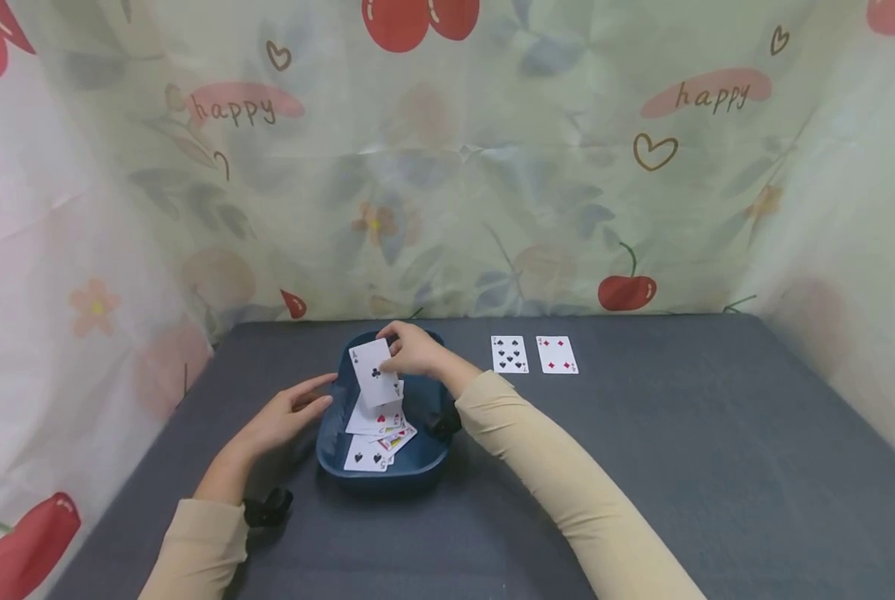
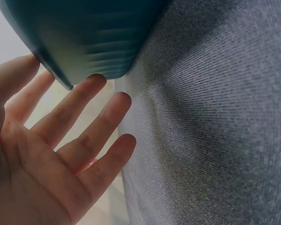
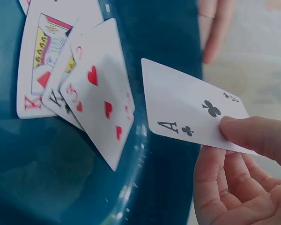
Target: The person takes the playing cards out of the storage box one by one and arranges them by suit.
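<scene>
Between thumb and fingers, my right hand pinches an ace of clubs, held face up above the blue basin. Inside the basin lies a loose pile of playing cards; the right wrist view shows a king and a heart card overlapping. Fingers spread and straight, my left hand is at the basin's left side, its thumb and index fingertip at the rim in the left wrist view. It holds nothing.
On the dark grey table, right of the basin, a spade card and a four of diamonds lie face up side by side. A printed curtain hangs behind and along both sides.
</scene>
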Demonstrator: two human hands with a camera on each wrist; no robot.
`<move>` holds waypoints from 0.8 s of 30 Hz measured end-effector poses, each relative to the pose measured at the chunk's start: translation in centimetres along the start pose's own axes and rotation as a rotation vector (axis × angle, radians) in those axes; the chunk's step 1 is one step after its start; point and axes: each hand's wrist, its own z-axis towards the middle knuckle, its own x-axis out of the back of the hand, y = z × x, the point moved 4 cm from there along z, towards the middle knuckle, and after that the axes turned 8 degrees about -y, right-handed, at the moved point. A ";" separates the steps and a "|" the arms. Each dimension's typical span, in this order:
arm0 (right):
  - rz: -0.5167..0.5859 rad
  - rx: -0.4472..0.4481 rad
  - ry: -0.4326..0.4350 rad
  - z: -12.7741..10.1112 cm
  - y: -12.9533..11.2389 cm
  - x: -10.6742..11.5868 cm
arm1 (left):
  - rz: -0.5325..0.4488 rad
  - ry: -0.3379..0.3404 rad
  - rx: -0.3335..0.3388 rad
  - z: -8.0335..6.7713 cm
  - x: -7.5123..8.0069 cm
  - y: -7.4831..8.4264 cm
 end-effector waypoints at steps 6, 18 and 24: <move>0.065 0.023 0.045 -1.0 0.0 1.8 | -0.003 0.000 0.007 0.0 -0.1 0.0; 0.154 0.072 0.105 -3.9 1.9 5.4 | 0.006 0.029 0.003 0.0 -0.2 0.0; 0.186 0.088 0.146 -6.0 4.2 7.1 | 0.004 0.033 -0.004 0.0 -0.3 0.0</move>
